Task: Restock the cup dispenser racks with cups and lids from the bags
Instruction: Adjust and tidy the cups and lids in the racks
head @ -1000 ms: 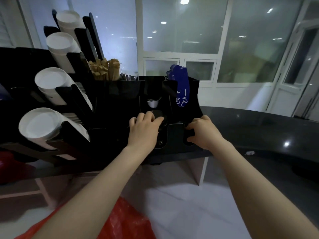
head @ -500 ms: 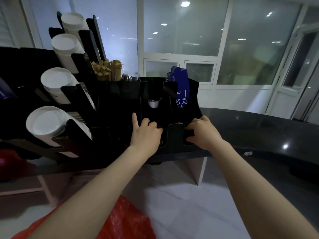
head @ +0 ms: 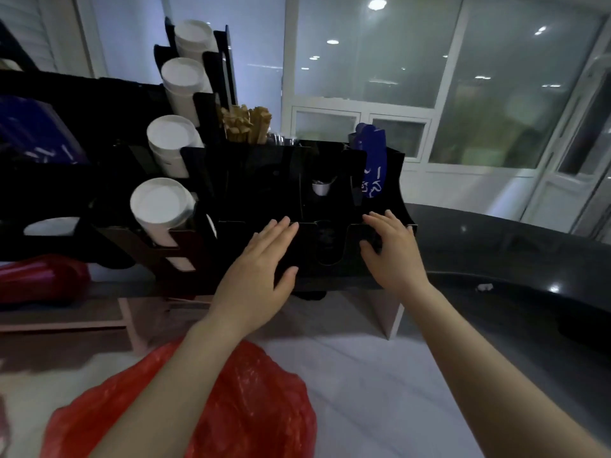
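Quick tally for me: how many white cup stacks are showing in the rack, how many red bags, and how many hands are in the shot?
White cup stacks: 4
Red bags: 2
Hands: 2, left hand, right hand
Total: 8

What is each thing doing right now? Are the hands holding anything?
Left hand: open, fingers spread, flat on the black rack front, holding nothing.
Right hand: open, on the rack's right end, holding nothing.
Black rack: standing on the counter.
White cup stacks: lying slanted in four slots.
Red bag: crumpled, lying below the arms.
Wooden stirrers: upright in a compartment.
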`<state>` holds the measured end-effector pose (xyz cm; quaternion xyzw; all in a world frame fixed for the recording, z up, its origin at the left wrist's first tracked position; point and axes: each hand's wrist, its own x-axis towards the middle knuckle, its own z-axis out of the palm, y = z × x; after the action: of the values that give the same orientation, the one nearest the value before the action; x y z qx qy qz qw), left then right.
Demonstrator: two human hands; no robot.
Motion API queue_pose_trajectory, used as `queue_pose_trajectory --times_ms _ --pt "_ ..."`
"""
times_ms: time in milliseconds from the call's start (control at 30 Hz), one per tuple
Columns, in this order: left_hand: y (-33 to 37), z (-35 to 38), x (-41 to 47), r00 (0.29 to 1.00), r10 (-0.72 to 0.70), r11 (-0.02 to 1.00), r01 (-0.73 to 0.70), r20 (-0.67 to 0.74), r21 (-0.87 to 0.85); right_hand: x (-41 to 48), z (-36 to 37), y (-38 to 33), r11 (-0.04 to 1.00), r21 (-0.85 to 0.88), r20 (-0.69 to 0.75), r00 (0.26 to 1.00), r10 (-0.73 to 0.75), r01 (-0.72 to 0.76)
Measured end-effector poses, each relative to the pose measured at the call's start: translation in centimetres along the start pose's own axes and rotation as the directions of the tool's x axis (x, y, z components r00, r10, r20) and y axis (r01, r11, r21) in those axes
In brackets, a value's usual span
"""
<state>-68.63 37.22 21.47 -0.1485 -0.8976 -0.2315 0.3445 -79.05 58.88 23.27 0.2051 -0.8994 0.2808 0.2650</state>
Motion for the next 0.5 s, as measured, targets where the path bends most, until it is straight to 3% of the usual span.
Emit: queue_pose_trajectory --times_ms 267,500 --pt "-3.2 -5.1 -6.6 0.997 -0.068 0.993 0.070 -0.023 0.090 -4.7 2.3 -8.2 0.975 0.191 0.104 0.985 -0.137 0.115" --pt "-7.8 -8.9 -14.1 0.964 -0.264 0.962 0.261 0.032 0.085 -9.0 5.4 -14.3 0.966 0.237 0.285 0.943 -0.169 0.102"
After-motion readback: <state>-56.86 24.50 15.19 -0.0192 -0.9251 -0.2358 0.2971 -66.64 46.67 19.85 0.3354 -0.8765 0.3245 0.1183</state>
